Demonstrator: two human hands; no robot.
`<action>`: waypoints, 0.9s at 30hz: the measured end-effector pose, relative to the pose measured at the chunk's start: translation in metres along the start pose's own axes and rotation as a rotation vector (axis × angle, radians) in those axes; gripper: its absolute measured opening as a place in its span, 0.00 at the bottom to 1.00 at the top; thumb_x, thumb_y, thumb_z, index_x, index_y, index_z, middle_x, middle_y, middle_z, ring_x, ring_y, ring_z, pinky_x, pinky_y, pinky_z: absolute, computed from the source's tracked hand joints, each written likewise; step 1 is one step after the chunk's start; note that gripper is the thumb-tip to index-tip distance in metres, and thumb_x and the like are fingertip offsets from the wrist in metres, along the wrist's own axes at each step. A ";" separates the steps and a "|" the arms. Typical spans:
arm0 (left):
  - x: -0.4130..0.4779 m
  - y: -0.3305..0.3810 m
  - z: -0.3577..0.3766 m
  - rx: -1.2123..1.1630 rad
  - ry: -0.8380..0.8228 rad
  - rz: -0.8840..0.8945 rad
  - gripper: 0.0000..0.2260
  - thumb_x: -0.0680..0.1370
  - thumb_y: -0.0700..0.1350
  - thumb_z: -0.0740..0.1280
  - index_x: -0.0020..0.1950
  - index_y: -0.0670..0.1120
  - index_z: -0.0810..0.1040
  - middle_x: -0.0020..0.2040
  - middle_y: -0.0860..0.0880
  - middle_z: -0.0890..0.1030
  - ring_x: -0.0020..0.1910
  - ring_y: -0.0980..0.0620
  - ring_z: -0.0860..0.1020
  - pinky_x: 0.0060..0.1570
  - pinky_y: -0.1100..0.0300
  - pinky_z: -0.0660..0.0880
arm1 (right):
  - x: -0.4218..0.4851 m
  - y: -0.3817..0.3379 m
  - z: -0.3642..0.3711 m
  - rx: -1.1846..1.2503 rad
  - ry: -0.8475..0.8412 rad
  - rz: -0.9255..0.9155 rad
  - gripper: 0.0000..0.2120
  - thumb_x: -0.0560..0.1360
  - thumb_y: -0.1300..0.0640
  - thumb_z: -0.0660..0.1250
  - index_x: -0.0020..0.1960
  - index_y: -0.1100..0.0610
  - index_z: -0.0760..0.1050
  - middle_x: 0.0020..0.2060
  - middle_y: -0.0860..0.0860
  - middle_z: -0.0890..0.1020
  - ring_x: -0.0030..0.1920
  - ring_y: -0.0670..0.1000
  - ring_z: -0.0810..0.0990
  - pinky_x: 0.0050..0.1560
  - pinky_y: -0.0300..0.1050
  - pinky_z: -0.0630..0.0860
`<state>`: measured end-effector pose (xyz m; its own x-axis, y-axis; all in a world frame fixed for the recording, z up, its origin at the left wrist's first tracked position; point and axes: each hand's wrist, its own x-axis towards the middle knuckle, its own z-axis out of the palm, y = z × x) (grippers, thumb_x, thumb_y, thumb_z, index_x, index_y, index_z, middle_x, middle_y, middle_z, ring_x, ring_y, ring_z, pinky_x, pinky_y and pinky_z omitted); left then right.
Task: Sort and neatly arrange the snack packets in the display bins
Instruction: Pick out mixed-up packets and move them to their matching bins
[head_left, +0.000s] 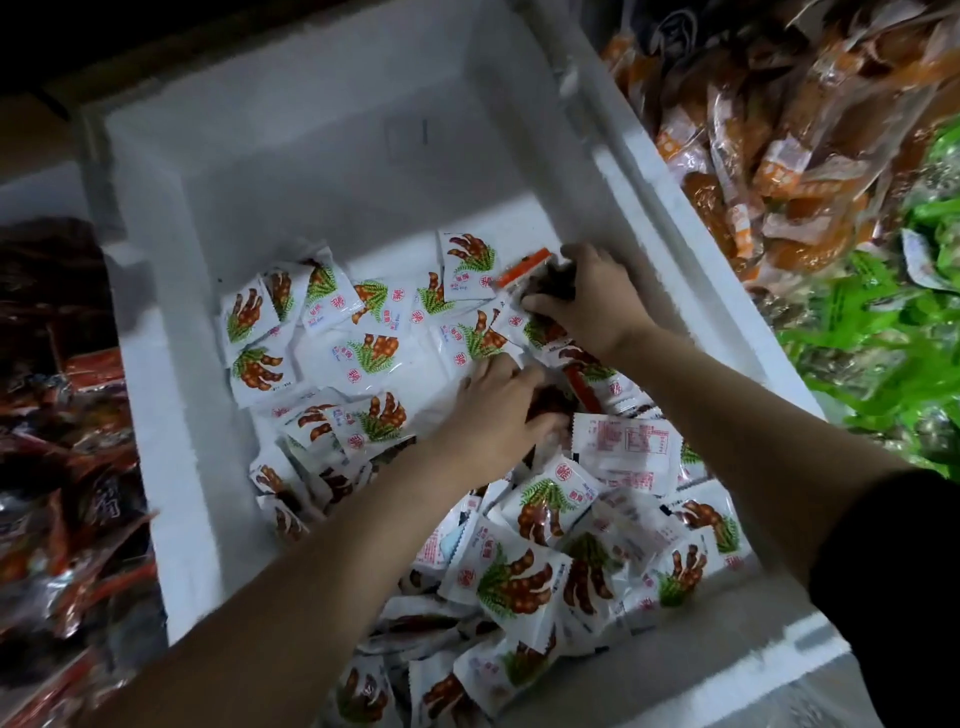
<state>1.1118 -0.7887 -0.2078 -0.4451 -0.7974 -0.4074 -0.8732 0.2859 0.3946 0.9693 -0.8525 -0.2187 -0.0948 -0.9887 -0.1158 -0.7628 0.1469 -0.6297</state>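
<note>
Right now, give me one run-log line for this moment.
phase: sorting | white foam bin: white packets loose | right hand: grips orange-edged packet | left hand: on dark packet, grip unclear

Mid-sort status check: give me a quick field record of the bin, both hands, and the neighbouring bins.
bin: white foam bin
contents: white packets, loosely jumbled, one back-side up
right hand: grips orange-edged packet near right wall
left hand: fingers curled on red-edged packet among white ones
neighbours: orange packets far right, green packets right, dark red packets left
</note>
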 end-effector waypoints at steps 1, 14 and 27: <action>-0.001 0.000 0.001 -0.040 -0.005 -0.009 0.19 0.80 0.54 0.63 0.67 0.47 0.69 0.61 0.44 0.69 0.65 0.46 0.63 0.65 0.53 0.63 | 0.001 -0.001 0.001 -0.007 -0.003 0.005 0.30 0.67 0.41 0.73 0.62 0.59 0.73 0.58 0.58 0.77 0.60 0.58 0.73 0.63 0.50 0.69; -0.020 -0.002 -0.012 -0.736 0.317 -0.180 0.09 0.82 0.42 0.60 0.59 0.41 0.74 0.52 0.48 0.80 0.47 0.52 0.79 0.48 0.61 0.77 | -0.058 -0.004 -0.036 0.340 0.099 -0.034 0.16 0.77 0.64 0.63 0.64 0.60 0.66 0.55 0.50 0.77 0.52 0.46 0.74 0.48 0.35 0.71; -0.071 0.019 -0.018 -1.266 0.292 -0.203 0.15 0.75 0.48 0.72 0.58 0.48 0.74 0.53 0.47 0.83 0.54 0.49 0.82 0.58 0.46 0.77 | -0.141 -0.022 -0.029 0.511 -0.086 -0.185 0.21 0.69 0.49 0.71 0.59 0.53 0.71 0.44 0.50 0.82 0.41 0.46 0.82 0.41 0.44 0.80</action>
<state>1.1300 -0.7364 -0.1568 -0.1306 -0.8974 -0.4214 -0.0585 -0.4173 0.9069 0.9804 -0.7175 -0.1662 0.0802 -0.9966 -0.0167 -0.3524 -0.0127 -0.9357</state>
